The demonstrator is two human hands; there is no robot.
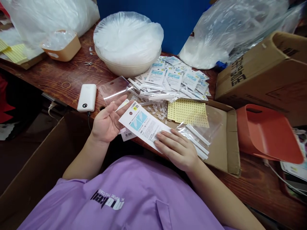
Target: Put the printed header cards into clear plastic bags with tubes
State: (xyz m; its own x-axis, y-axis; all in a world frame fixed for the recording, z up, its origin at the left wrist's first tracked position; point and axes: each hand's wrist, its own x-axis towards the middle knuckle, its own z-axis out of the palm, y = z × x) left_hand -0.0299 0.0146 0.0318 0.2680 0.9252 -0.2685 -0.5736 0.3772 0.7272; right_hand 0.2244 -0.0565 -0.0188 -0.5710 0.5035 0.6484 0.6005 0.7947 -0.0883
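Observation:
My left hand [106, 120] is palm up with fingers spread, and its fingertips touch the upper left edge of a white printed card packet [142, 124] with a blue picture and a yellow price sticker. My right hand [178, 148] lies flat, fingers stretched, pressing on the packet's lower right end. Clear plastic bags with white strips [198, 140] lie just right of that hand. A small barcode label [128, 134] peeks out under the packet.
A pile of filled packets [172, 80] lies beyond, with a yellow sticker sheet [189, 111], small white loose parts [159, 110], an empty clear bag [115, 89], a white power bank [87, 97], a bowl wrapped in plastic [128, 44], an orange scoop [268, 134] and cardboard boxes [261, 73].

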